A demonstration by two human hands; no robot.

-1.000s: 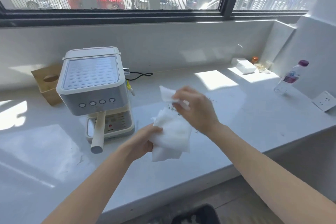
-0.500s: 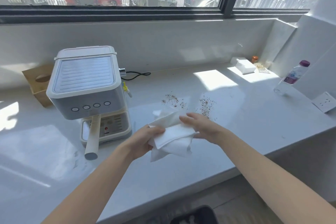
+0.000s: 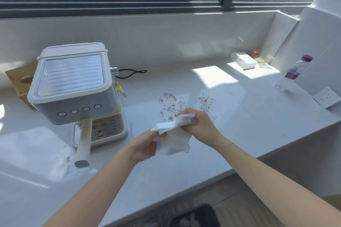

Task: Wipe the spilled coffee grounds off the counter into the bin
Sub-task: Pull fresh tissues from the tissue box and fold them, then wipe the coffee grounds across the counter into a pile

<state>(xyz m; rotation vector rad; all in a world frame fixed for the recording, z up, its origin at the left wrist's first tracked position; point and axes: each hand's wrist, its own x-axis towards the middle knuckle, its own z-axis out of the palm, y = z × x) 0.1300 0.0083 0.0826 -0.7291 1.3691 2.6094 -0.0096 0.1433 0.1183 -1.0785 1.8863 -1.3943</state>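
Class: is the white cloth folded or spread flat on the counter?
Folded. The white cloth is bunched in layers between both hands, above the counter.

Left arm: bare, comes up from the bottom left and points toward the middle.
Left hand (image 3: 145,145): fingers curled, pinching the lower left side of the white cloth (image 3: 173,142).
Right arm: bare, comes in from the bottom right, stretched out long.
Right hand (image 3: 200,125): palm down, fingers bent, gripping the top edge of the cloth.
Both hands: close together, above the counter, with the cloth between them.
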